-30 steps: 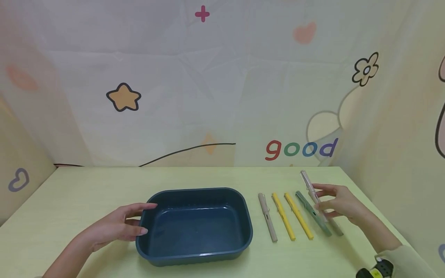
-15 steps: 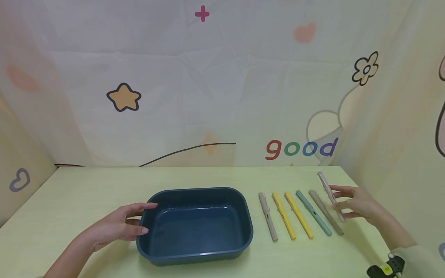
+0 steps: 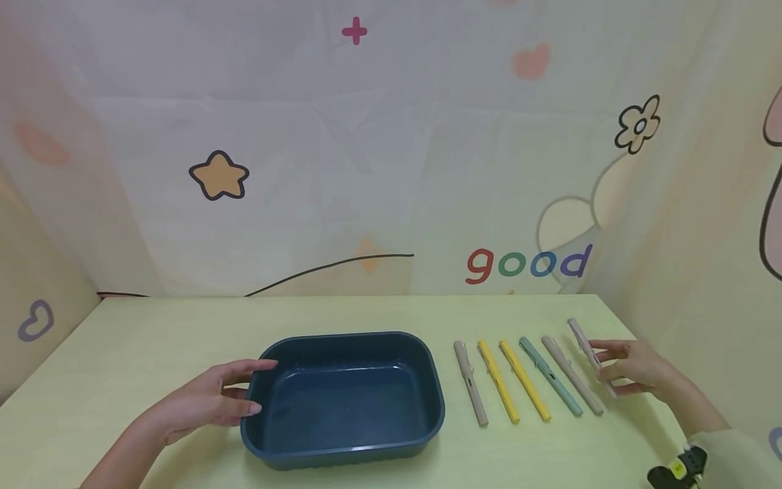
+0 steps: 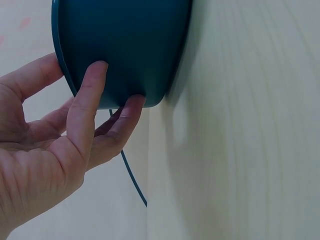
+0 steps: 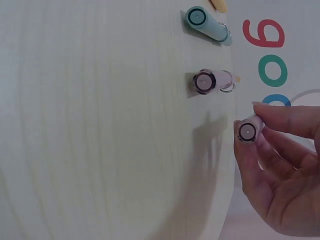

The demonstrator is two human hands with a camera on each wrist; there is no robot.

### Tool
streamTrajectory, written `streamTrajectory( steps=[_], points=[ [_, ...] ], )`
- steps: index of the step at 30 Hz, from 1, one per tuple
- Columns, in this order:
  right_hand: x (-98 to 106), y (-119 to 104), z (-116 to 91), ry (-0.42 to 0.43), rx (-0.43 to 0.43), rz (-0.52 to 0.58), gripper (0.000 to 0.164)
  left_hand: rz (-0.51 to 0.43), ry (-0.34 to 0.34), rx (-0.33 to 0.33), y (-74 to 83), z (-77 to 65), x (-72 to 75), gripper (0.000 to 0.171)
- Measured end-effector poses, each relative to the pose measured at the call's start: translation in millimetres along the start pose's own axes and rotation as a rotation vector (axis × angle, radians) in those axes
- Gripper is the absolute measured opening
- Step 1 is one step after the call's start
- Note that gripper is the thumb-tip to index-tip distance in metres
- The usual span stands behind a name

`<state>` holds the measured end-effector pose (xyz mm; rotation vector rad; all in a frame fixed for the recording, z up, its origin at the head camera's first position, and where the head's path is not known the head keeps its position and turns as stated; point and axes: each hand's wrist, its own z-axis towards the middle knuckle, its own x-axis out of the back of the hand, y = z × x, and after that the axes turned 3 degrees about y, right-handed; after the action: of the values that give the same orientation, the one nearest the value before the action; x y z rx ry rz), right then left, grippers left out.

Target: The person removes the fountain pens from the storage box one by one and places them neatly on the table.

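My left hand [image 3: 210, 401] holds the left rim of a dark blue plastic basin [image 3: 342, 454]. In the left wrist view, two fingertips press the outside of its wall [image 4: 125, 45], while another digit passes behind the rim. My right hand [image 3: 635, 367] pinches a pale pinkish-grey pen [image 3: 583, 343] by its middle, tilted, at the right end of a row of pens. The right wrist view shows this pen's round end [image 5: 247, 132] between thumb and fingers. Left of it lie a beige-grey pen [image 3: 572, 373] and a green pen [image 3: 551, 377].
Two yellow pens [image 3: 497, 380] [image 3: 525, 380] and a grey pen [image 3: 470, 384] lie between the basin and the green pen. The pale table [image 3: 171, 326] meets a printed cloth backdrop [image 3: 366, 170] behind and at both sides.
My right hand has carried the pale pen rightward, away from the green and beige-grey pens, then lowered it toward the table. My left hand and the basin have stayed put.
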<state>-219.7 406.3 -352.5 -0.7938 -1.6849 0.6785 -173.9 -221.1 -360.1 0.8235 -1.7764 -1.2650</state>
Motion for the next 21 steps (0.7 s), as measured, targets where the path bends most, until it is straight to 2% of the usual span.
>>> streamTrajectory(
  steps=[10, 21],
  points=[
    [3, 14, 3, -0.009, -0.043, 0.031, 0.07, -0.001, 0.0, 0.008, -0.5, 1.1, -0.8, 0.067],
    [0, 11, 10, 0.006, -0.055, -0.073, 0.069, -0.001, 0.0, -0.001, -0.8, -0.2, 0.9, 0.066]
  ],
)
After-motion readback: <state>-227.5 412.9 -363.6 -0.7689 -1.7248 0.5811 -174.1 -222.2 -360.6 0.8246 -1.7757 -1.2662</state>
